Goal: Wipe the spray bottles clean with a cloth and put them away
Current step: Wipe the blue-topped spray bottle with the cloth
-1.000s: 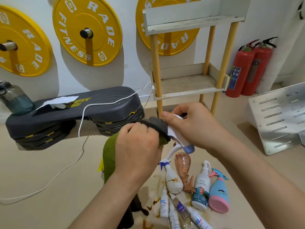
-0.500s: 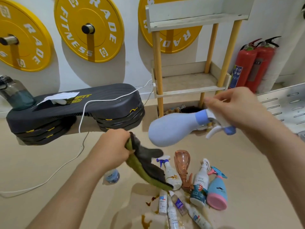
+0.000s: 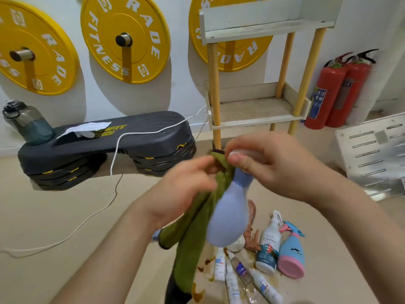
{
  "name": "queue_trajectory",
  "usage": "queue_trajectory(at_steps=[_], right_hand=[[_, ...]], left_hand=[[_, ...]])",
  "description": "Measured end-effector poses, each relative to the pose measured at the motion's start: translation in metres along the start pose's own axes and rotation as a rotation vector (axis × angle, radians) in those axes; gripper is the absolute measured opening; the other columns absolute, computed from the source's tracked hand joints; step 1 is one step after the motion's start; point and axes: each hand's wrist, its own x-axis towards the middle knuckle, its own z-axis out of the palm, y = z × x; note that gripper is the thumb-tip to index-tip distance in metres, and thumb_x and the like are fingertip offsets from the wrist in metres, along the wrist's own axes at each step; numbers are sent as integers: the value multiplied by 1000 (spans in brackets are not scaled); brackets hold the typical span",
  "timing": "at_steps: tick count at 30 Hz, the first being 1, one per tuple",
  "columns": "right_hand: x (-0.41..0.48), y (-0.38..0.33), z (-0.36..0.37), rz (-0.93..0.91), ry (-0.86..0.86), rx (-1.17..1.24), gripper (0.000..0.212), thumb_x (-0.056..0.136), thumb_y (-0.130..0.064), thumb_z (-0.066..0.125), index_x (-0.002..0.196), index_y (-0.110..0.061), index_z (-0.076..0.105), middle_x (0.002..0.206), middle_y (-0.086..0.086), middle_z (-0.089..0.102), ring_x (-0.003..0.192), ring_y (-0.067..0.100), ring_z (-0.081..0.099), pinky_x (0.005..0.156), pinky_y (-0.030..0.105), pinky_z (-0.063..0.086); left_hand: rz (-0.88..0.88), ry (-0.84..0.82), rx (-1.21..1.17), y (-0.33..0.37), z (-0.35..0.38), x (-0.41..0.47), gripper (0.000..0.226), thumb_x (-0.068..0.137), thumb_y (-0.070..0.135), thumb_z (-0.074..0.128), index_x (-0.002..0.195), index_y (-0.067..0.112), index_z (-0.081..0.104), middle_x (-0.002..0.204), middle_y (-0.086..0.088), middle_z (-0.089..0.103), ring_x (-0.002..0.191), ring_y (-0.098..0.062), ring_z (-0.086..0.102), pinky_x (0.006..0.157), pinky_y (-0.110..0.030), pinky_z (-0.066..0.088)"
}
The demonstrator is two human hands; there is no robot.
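A lavender spray bottle (image 3: 228,216) hangs upright in front of me, its body below my right hand (image 3: 271,165), which grips its neck and sprayer head. My left hand (image 3: 186,187) holds a green cloth (image 3: 197,229) against the bottle's neck; the cloth drapes down past the bottle's left side. On the floor below lie several more spray bottles: a blue and pink one (image 3: 292,255), a white one with a teal base (image 3: 268,249), a clear brown one (image 3: 252,233) and small white ones (image 3: 232,279).
A wooden shelf rack (image 3: 256,110) stands against the wall behind the hands. Left of it is a black step platform (image 3: 105,148) with a water jug (image 3: 26,123) and a white cable. Two red fire extinguishers (image 3: 335,91) and a metal panel (image 3: 374,154) are at right. Brown stains mark the floor.
My right hand swung the lavender bottle from lying sideways at the right to hanging upright at centre. My left hand rose with the cloth and brought it against the bottle's neck.
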Motion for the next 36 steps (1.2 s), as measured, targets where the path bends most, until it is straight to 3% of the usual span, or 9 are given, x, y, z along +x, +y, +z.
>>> queue_trajectory(at_steps=[3,7,11,15,20,23,27,32,36], right_hand=[[-2,3,4,5,68,36,30,91,-49,48,103,-32,70,90,-13,71,87,12,65,74,44,53],[-4,11,-10,31,203,217,21,91,-41,57,97,-27,72,90,-12,73,89,11,68,78,42,55],[-3,14,-24,36,323,337,16,91,-33,59,96,-24,71,95,-7,73,90,7,67,73,18,54],[-5,28,-25,98,444,392,16,95,-25,58,95,-16,71,91,-8,71,83,-4,63,71,10,48],[-9,52,12,557,645,596,27,104,-24,50,83,-24,67,76,-1,62,62,-3,57,50,11,44],[-12,55,41,709,426,467,27,104,-34,42,93,-23,64,89,2,60,83,14,58,65,26,50],[-9,31,53,701,262,28,42,96,-49,44,126,-21,56,117,8,54,111,26,50,91,42,46],[0,-4,39,883,130,1287,49,95,-57,51,97,-14,75,91,13,74,85,30,71,84,43,55],[-10,-1,45,847,131,1599,50,88,-51,54,60,-15,74,64,7,68,59,18,69,67,29,54]], left_hand=[[-37,-82,313,-7,-12,-2,54,85,-9,63,133,14,61,113,-3,72,103,-11,63,88,-25,52],[-11,89,427,-16,-22,4,56,64,28,90,114,45,71,78,16,57,74,-6,46,73,-20,43],[-42,15,119,-29,-11,7,79,51,40,93,122,50,59,118,14,69,113,-10,64,89,-25,54],[-14,63,-183,-37,2,8,93,55,50,92,136,26,54,126,-4,68,114,-23,66,90,-36,56],[-53,348,-664,-34,36,13,75,64,41,80,133,23,58,124,-9,69,113,-28,67,93,-46,56],[87,585,-449,-18,29,17,59,62,29,87,117,28,65,112,-4,73,107,-25,68,91,-45,57],[366,738,236,-11,29,14,55,64,29,86,110,40,58,98,26,65,91,4,63,76,-12,49],[756,507,814,-28,41,12,53,73,33,84,122,26,64,126,4,63,117,-12,60,100,-29,48],[843,332,755,-36,43,13,34,85,21,74,118,12,71,125,-1,68,123,-16,60,104,-44,47]])
